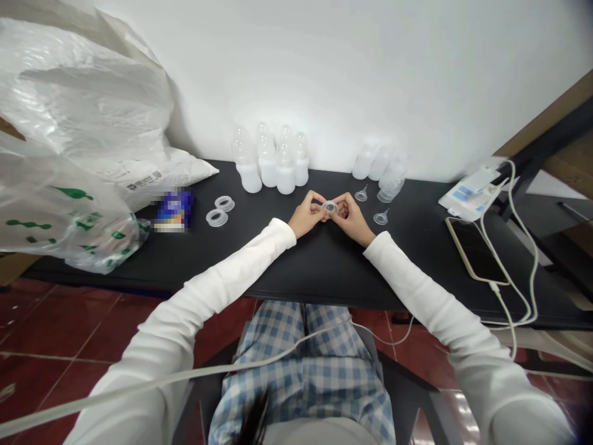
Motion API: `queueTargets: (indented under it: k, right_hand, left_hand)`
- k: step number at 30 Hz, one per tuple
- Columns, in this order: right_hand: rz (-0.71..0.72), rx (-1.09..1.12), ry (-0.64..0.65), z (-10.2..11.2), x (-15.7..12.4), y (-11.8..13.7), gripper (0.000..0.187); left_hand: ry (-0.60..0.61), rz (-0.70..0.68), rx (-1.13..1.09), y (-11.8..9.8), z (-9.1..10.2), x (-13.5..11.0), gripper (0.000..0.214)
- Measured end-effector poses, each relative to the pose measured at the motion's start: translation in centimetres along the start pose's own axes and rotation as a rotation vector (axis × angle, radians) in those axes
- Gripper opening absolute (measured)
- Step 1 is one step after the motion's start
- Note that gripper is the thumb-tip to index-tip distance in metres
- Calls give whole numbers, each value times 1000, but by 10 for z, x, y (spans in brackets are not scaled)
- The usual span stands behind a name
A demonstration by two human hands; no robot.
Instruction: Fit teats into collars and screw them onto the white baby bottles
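Both hands meet over the black table, pinching a translucent bottle collar ring (330,206) between thumbs and fingers. My left hand (306,215) is closed on its left side, and my right hand (353,220) grips the right side. Whether a nipple sits inside the ring is too small to tell. To the right of my right hand lie two clear silicone nipples (381,217), tips up. Two more collar rings (217,217) rest on the table, left of my left hand. Behind the hands stands a group of white baby bottles (285,178) with clear domed caps.
Several clear dome caps (389,176) stand near the wall. At left are large plastic bags (78,111) and a blue packet (174,210). A phone (477,249) with a charging cable and a white power strip (475,193) occupy the right. Another cable crosses my lap.
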State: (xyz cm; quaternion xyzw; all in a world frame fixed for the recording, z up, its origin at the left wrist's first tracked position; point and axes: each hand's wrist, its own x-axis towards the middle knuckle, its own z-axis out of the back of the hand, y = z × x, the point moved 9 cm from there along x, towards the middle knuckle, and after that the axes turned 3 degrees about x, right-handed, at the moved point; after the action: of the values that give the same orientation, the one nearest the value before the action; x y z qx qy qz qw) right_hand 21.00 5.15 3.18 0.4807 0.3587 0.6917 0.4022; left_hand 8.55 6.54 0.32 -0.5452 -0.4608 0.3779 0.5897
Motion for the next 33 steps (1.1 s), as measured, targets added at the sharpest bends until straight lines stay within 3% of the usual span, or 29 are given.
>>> queueTargets:
  k: [8,33]
  right_hand:
    - [-12,28,-12,-3,-1,3,47]
    - [-19,101,-43,-3,-1,5,41]
  left_hand:
    - [66,-24,37,-6,-6,-3,32]
    - [-31,64,-15,-6,-2,-5,33]
